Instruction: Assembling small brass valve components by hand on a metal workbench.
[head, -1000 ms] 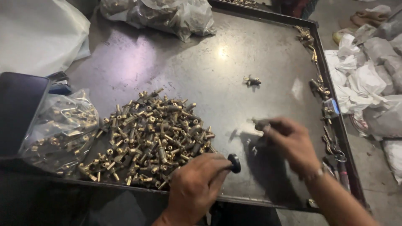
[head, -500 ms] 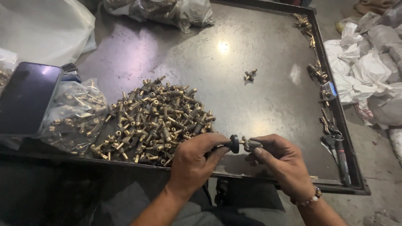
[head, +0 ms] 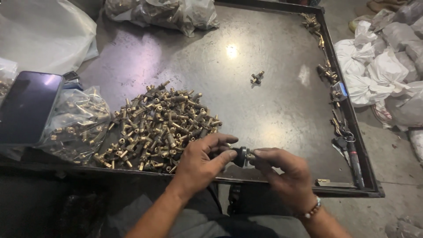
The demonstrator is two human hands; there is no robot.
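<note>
Head view: both hands meet at the near edge of the metal tray table (head: 246, 44). Left hand (head: 200, 163) pinches a small black knob (head: 240, 156) between thumb and fingers. Right hand (head: 282, 172) grips a small brass fitting (head: 250, 155) with its fingertips, pressed up against the knob. Both sit just above the tray's front rim. Pile of brass fittings (head: 161, 125) just left of the left hand. Clear bag of fittings (head: 77, 125) further left, dark phone (head: 26, 105) beside it. Lone brass fitting (head: 256, 78) mid-tray, well apart. Tools (head: 346, 136) along the right rim.
</note>
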